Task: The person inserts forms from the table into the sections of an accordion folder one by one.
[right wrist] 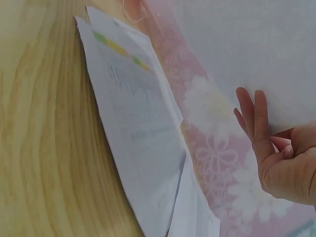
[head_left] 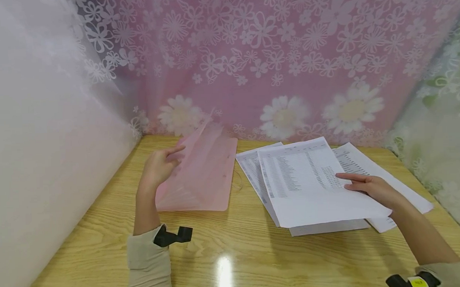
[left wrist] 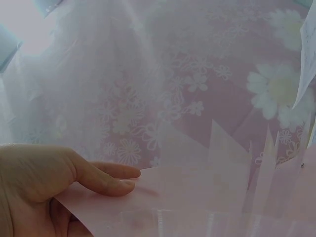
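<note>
At the left, a pink plastic folder (head_left: 216, 177) lies on the table with its front cover and clear inner sleeves (left wrist: 229, 163) lifted and fanned. My left hand (head_left: 157, 166) pinches the cover's edge between thumb and fingers, as the left wrist view shows. On the right, a printed sheet of paper (head_left: 295, 170) is raised above other papers. It is held at its right side by my right hand (head_left: 381, 192), fingers extended across the printed face in the head view. In the right wrist view, the sheet's blank underside (right wrist: 247, 44) shows behind the fingers.
More printed sheets (head_left: 250, 161) lie under and left of the raised one, and others (head_left: 385, 172) fan out to its right. The wooden table (head_left: 203, 262) meets a pink floral curtain (head_left: 231, 76) behind and a white wall (head_left: 62, 124) at left.
</note>
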### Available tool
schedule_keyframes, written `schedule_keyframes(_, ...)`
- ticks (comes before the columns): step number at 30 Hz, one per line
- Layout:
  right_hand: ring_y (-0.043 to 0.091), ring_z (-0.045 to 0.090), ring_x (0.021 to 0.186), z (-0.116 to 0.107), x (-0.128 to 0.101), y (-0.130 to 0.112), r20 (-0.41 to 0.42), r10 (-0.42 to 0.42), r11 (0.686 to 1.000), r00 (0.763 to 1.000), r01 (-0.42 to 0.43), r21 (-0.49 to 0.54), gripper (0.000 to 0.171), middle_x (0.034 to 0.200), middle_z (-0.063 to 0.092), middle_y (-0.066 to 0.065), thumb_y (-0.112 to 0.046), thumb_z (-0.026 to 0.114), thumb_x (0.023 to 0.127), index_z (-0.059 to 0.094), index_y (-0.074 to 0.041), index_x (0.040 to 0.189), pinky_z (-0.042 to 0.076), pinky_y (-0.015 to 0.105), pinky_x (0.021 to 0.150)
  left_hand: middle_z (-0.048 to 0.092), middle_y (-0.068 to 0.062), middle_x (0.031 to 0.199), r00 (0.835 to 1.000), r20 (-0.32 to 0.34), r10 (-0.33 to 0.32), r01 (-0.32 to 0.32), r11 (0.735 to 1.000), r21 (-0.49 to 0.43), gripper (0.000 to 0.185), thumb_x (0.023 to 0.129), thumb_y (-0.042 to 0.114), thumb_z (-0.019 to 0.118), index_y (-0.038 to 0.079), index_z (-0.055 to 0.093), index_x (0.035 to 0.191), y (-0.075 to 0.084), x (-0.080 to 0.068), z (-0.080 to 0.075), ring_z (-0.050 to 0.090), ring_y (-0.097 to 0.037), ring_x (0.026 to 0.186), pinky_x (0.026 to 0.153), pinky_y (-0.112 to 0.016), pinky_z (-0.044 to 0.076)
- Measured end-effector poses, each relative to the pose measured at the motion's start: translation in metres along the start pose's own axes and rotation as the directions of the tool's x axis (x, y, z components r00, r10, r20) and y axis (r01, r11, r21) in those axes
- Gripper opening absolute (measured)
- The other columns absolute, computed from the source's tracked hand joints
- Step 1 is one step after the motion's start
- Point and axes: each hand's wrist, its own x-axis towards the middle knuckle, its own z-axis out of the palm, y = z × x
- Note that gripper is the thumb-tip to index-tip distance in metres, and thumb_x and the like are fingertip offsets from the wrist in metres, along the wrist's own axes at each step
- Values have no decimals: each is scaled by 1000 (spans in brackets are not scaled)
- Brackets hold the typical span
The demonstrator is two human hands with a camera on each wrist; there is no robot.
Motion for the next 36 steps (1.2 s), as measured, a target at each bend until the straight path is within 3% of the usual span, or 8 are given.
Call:
schedule_keyframes(2,24,40,115,4,4,-10,-3,18,999,1000,-18,26,49,146,11,27,-31,52,93,44,-15,138,43,24,73,60,-19,113,1000,-1,-4,4,1000,-3,43,88,3,50,11,54,130,0,0,0,23,-9,41,40,-23,25)
schedule_keyframes(6,11,56,91,12,11,-29,1,66,983,998,-66,170,47,149,10,22,-31,54,92,45,-24,138,48,29,70,59,-19,115,1000,-1,-5,5,1000,0,43,88,3,50,11,54,130,1,-1,0,23,-9,41,40,-23,25)
schedule_keyframes(9,15,62,84,17,16,-43,2,80,963,997,-77,260,46,145,23,18,-29,54,92,46,-26,137,50,32,69,58,-18,118,1000,3,-6,6,1000,4,43,88,3,49,11,54,130,2,-1,1,24,-10,41,40,-24,26)
schedule_keyframes(12,18,63,81,19,22,-56,-5,79,955,997,-74,286,47,127,47,7,-28,55,92,45,-26,138,51,33,67,58,-18,118,1000,2,-4,4,1000,4,43,88,3,49,10,55,130,3,-1,0,24,-10,42,41,-24,27)
schedule_keyframes(16,21,64,78,23,30,-72,-2,70,944,998,-66,322,50,103,61,-7,-25,55,92,42,-20,140,52,33,64,58,-18,117,1000,0,5,-5,1000,0,43,88,2,49,10,55,129,2,0,0,24,-10,42,41,-25,26)
schedule_keyframes(25,18,65,75,33,45,-102,-26,14,938,1000,-5,347,51,104,58,-7,-21,52,94,37,-11,142,52,29,61,62,-16,110,1000,-6,11,-11,1000,-5,41,89,4,51,10,55,129,2,-1,2,26,-10,41,43,-25,29)
schedule_keyframes(36,15,63,79,49,68,-123,-8,-16,902,1000,18,430,53,135,34,20,-11,49,94,30,0,142,51,26,67,62,-16,111,1000,-10,20,-20,1000,14,40,88,5,53,11,56,128,5,-1,4,25,-11,41,42,-25,27)
